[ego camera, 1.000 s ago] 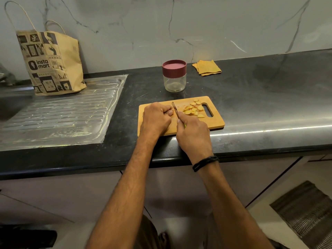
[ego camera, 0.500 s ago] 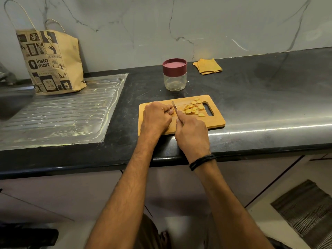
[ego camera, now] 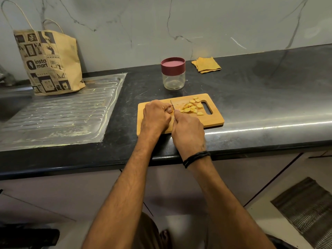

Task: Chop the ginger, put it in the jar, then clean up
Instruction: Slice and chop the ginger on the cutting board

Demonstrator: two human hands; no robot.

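A wooden cutting board (ego camera: 214,118) lies on the black counter near its front edge. Several yellow ginger slices (ego camera: 192,106) are piled beside the board's handle slot. My left hand (ego camera: 156,116) is curled over the ginger piece on the board; the piece itself is hidden under the fingers. My right hand (ego camera: 188,132) grips a small knife (ego camera: 172,104), whose blade stands just right of my left fingertips. Behind the board stands a clear glass jar (ego camera: 173,73) with a maroon lid on it.
A folded yellow cloth (ego camera: 206,64) lies by the back wall, right of the jar. A printed paper bag (ego camera: 48,62) stands on the steel drainboard (ego camera: 59,112) at the left. The black counter (ego camera: 269,97) stretches to the right.
The hands stay on the board, with the knife blade shifting only slightly beside the left fingertips. The view has moved a little.
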